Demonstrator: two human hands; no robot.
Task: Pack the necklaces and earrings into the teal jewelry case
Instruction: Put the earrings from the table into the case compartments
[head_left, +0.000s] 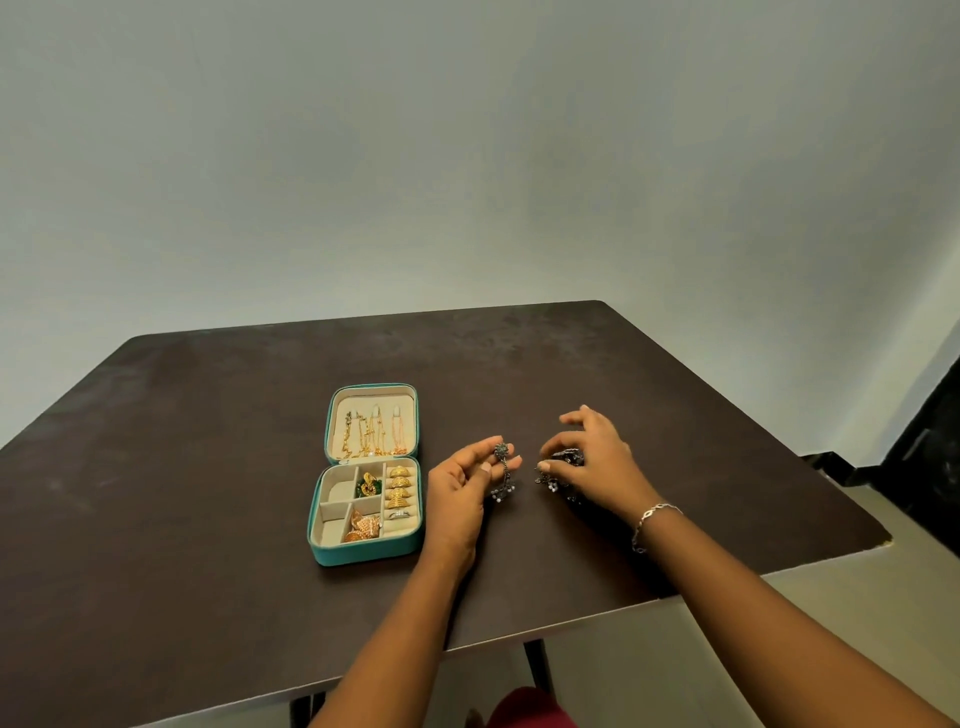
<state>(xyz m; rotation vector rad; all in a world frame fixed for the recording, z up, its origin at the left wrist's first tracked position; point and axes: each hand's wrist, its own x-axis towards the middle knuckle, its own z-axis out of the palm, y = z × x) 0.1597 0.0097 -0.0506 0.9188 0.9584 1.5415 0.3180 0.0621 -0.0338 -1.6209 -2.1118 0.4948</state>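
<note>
Two grips: left hand (462, 488) pinches a dark earring (503, 470), right hand (597, 457) clutches a second earring (563, 470); between hands, we fear dangles tangling.

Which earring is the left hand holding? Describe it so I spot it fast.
Right of the open teal jewelry case on the dark table, the left hand pinches an earring. It is dark metal, round-topped with pale beads dangling, unlike the gold pieces in the case.

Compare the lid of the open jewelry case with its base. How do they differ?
The lid is one undivided panel hung with necklaces; the base is split into compartments holding earrings. The lid lies farther away, the base nearer. Both are teal outside, cream inside.
</note>
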